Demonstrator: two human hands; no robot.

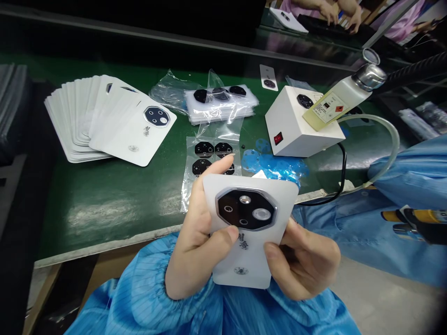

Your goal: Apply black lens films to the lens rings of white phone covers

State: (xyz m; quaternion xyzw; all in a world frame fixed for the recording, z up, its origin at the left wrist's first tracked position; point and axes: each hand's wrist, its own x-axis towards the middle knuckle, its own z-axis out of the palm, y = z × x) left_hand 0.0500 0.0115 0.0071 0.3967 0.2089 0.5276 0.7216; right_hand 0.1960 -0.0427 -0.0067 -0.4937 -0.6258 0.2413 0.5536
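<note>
A white phone back cover (253, 260) with a black octagonal camera plate (240, 204) is held up close in front of me. My left hand (199, 251) grips its left side, the thumb pressed just below the camera plate and the index finger stretched up behind the top edge. My right hand (303, 260) pinches the lower right edge between thumb and curled fingers. Behind the cover, a clear sheet of black camera-lens stickers (204, 150) lies on the bench, partly hidden by my left hand and the cover.
A fanned stack of white back covers (122, 123) lies left on the green bench (101, 209). Bagged lens sheets (220, 104), blue film scraps (275, 165), a white box (296, 125) with a switch and a tilted bottle (335, 102) stand beyond. Another person's hands (338, 16) work across the bench.
</note>
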